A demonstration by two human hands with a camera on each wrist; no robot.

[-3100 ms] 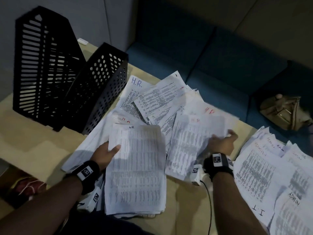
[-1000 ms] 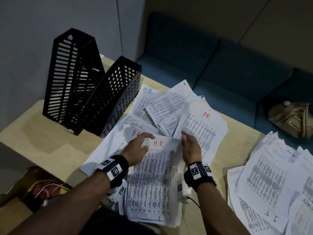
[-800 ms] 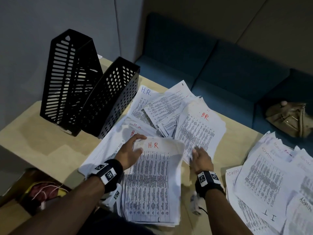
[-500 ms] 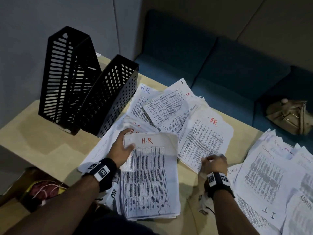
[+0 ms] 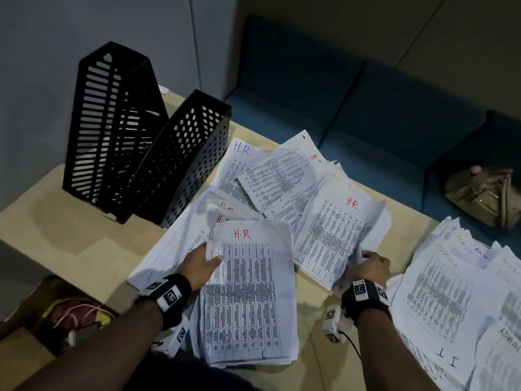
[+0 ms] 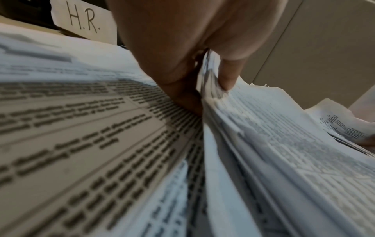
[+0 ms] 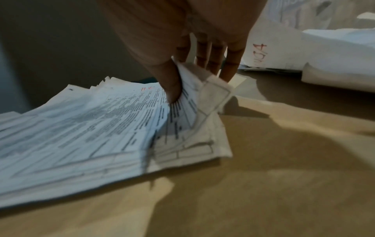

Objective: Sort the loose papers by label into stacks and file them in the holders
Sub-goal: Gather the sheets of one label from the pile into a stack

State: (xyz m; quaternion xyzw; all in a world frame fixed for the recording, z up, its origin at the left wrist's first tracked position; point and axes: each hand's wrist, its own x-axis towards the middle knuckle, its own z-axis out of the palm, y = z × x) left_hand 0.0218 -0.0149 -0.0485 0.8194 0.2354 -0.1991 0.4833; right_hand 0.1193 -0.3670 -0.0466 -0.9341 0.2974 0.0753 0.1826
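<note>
A neat stack of printed sheets marked H.R [image 5: 251, 300] lies at the near middle of the table. My left hand [image 5: 201, 266] grips its left edge, thumb on top [image 6: 227, 77] and fingers underneath. To the right lies a second bundle marked HR [image 5: 332, 235]. My right hand [image 5: 369, 265] pinches that bundle's near right corner [image 7: 194, 102] between thumb and fingers and lifts it off the table. More loose HR sheets [image 5: 276, 176] fan out behind. Two black perforated file holders [image 5: 146, 142] stand at the back left.
A pile of sheets marked ADMIN and IT [image 5: 456, 303] covers the table's right side. A tan bag [image 5: 485, 193] sits on the blue sofa [image 5: 352, 114] beyond the far edge. An open box with red contents [image 5: 73, 314] is on the floor at the left. Bare tabletop [image 5: 70, 244] lies left of the papers.
My right hand left the near stack, moved right and took hold of the second HR bundle's corner, lifting it. My left hand slid down the near stack's left edge and grips it.
</note>
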